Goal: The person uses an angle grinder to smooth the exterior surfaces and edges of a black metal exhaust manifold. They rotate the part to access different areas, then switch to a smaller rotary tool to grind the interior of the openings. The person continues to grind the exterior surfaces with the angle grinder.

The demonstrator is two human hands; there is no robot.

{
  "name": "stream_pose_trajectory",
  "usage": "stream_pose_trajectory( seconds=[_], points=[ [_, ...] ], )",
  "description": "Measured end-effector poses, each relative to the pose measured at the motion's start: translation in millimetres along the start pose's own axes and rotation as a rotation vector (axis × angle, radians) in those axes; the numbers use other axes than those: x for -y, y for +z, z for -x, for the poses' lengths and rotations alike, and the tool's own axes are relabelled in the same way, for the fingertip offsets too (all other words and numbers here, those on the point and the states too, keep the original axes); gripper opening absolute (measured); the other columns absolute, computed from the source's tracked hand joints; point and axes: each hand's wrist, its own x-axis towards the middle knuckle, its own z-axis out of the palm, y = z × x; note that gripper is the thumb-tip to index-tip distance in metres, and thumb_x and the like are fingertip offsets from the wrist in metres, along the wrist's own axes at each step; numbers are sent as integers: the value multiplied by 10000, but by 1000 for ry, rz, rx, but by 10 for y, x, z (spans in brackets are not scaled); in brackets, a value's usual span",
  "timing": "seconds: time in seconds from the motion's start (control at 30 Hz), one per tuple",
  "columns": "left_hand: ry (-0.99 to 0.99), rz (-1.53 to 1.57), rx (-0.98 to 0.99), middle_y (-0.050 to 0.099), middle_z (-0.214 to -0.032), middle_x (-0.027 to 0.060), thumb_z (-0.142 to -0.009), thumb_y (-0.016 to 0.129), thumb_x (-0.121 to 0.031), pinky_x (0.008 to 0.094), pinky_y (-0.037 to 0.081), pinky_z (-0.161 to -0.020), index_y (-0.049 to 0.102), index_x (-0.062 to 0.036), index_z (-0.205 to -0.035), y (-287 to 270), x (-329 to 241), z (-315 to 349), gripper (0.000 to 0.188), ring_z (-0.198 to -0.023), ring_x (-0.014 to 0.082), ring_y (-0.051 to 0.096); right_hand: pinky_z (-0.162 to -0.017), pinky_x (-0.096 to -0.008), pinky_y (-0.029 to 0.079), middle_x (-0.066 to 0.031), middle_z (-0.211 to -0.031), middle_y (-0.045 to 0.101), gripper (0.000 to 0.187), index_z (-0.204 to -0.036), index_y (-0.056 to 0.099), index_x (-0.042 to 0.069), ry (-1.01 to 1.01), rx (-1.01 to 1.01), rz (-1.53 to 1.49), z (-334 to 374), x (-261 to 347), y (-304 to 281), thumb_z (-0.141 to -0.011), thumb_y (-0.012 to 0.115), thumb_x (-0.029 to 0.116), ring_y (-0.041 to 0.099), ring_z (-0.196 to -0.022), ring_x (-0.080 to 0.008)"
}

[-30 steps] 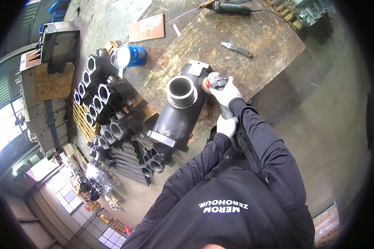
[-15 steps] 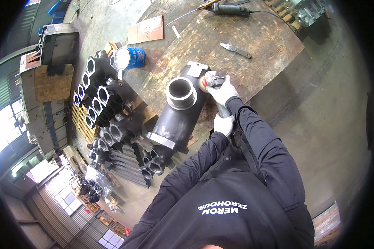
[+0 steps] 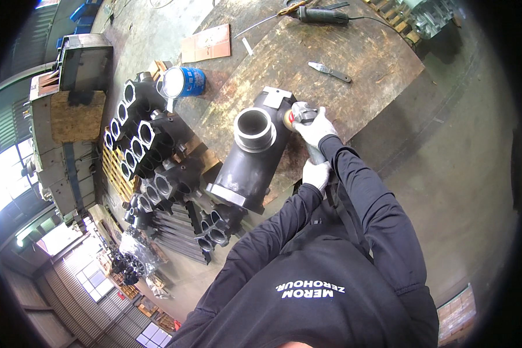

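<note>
- Landmark: the black flanged pipe casting (image 3: 243,168) lies on the bench (image 3: 377,75), long axis running from far right to near left, ahead and left of both hands.
- Right hand (image 3: 316,127), nearer the casting, is wrapped around the head end of an angle grinder (image 3: 315,153), right of its far end.
- Left hand (image 3: 316,175), farther from the casting, is closed around the grinder's rear.
- The grinder's disc (image 3: 289,119) meets the casting's right side, apparently touching; the upright collar (image 3: 255,141) rises left of it.
- Beyond the casting: scraper (image 3: 330,72), right; blue can (image 3: 185,82), left.
</note>
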Motion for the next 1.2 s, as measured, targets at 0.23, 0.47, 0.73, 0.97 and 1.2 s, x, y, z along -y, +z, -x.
stream_pose_trajectory(
  seconds=[0.23,0.47,0.73,0.97,1.2],
  points=[
    [38,-44,-57,688,-1026,154,-776,701,-124,329,522,-808,584,69,-1154,3,83,-22,441,-902,224,658,-1070,-406,464,-292,-1392,554,1179,-1566,123,-50,32,-6,5,25,-26,-22,-768,755,545,588,-1268,-381],
    [60,-46,-47,687,-982,138,-783,680,-127,331,525,-787,584,62,-1155,-30,40,-36,429,-862,218,655,-1068,-409,466,-299,-1386,555,1198,-1566,116,-51,-31,-5,-16,-2,14,14,-758,755,559,595,-1257,-384],
    [65,-27,-92,679,-999,139,-791,664,-87,331,527,-748,576,61,-1156,-11,-104,55,403,-843,213,655,-1088,-405,445,-312,-1414,522,1258,-1557,113,-82,-39,17,-33,-19,25,2,-733,764,611,562,-1294,-389],
    [40,13,-74,688,-1026,158,-760,723,-138,343,521,-820,576,66,-1170,-69,79,-4,480,-908,238,659,-1047,-414,480,-307,-1352,574,1221,-1564,102,-50,-22,-14,-21,56,2,36,-743,773,556,608,-1236,-388],
    [64,-177,-57,700,-1046,190,-758,738,-165,356,515,-873,590,71,-1173,-192,205,76,500,-965,271,671,-1046,-428,478,-314,-1339,578,1168,-1550,158,-39,-10,-32,-55,211,-38,106,-749,782,539,609,-1227,-400]
  ],
)
